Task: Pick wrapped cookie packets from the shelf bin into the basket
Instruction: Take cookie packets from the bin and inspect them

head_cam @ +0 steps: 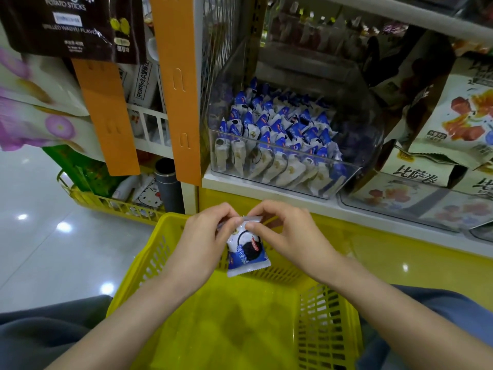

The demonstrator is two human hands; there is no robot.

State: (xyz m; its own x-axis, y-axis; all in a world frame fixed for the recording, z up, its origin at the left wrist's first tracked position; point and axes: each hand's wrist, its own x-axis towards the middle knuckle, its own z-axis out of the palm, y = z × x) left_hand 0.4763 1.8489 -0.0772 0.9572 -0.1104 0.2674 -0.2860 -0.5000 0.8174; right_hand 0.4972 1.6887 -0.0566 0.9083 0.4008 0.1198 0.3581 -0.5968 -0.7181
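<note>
**One cookie packet pinched in both hands over the basket**

Nearest me is my yellow basket, its mesh walls rising on either side between my forearms. Over its far end I hold one wrapped cookie packet, blue and white with a dark sandwich cookie printed on it. It hangs upright from its crimped top seal. My left hand is curled, its fingertips pinching the seal's left end. My right hand is curled the same way and pinches the right end, so the two hands almost meet above the packet.

Just beyond the basket runs the white shelf edge with a yellow panel under it. On that shelf stands the clear plastic bin, packed with rows of matching packets standing on edge. Printed snack bags crowd the bin's right side. To its left hang orange strips. Farther left, a second yellow basket sits on the glossy floor, and a dark potato-sticks bag hangs above it.
</note>
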